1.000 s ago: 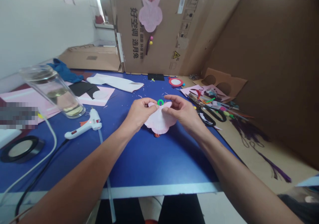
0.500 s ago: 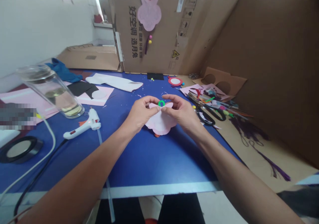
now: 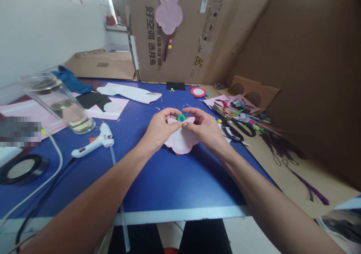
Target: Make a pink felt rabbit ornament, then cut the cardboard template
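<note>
Between my hands is a pale pink and white scalloped cutout (image 3: 182, 140) with two pointed ears at its top. A small green ring (image 3: 181, 117) stands at its upper edge, between the ears. My left hand (image 3: 159, 128) grips the cutout from the left, thumb on its face beneath the ring. On the other side my right hand (image 3: 207, 128) pinches it in the same way, both thumb tips nearly meeting. A bit of orange-red shows under the cutout's lower edge. The undersides of the fingers are hidden.
A white glue gun (image 3: 94, 142) lies at left, near a glass water bottle (image 3: 72, 109) and a black tape roll (image 3: 24, 169). Black-handled scissors (image 3: 234, 128), paper scraps and purple tassels (image 3: 307, 184) lie at right. A similar pink cutout (image 3: 169, 15) hangs on the cardboard behind.
Hardly anything differs. The green ring and the cutout have shifted very slightly left, while both hands keep their pinch.
</note>
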Demonstrator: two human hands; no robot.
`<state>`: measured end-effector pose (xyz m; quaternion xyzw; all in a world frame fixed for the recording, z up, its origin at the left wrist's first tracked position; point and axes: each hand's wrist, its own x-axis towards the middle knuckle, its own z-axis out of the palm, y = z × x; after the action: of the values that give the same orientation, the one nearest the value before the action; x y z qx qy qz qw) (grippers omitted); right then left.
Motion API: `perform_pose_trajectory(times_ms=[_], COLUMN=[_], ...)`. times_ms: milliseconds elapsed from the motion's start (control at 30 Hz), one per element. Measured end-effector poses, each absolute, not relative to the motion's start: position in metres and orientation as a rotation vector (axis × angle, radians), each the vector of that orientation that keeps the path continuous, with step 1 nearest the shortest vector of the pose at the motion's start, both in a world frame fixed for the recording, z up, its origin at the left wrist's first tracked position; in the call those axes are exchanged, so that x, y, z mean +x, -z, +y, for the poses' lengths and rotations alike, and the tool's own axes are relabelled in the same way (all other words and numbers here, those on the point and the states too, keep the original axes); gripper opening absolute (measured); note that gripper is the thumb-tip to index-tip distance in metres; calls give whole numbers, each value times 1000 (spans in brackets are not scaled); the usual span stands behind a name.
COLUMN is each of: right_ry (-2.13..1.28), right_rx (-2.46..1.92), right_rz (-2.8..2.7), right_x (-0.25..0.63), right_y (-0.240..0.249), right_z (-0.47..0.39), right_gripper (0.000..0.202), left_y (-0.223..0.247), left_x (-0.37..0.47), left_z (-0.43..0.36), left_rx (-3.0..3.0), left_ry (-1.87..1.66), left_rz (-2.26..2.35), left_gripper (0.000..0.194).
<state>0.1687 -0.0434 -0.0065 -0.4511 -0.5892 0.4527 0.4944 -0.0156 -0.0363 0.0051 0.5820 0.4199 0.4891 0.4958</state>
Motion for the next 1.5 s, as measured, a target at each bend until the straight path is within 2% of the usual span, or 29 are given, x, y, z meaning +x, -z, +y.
perform_pose_trajectory(times_ms=[600, 833, 1300, 1500], right_ry=[-1107, -1095, -1106, -1132], right_rx=[-1087, -1052, -1028, -1019], right_rz=[-1415, -1370, -1389, -1357], right_x=[170, 168, 168, 167], right_y=[6, 5, 4, 5], right_z=[-43, -44, -47, -44], right_gripper=[57, 48, 47, 52], left_y=[-4, -4, -4, -2], left_x=[-18, -17, -18, -18], left_z=[-33, -34, -32, -31], left_rx=[1406, 1444, 1349, 1422], left_ry=[-1202, -1181, -1238, -1247], left_rz=[995, 1010, 978, 988], left_gripper=[35, 36, 38, 39])
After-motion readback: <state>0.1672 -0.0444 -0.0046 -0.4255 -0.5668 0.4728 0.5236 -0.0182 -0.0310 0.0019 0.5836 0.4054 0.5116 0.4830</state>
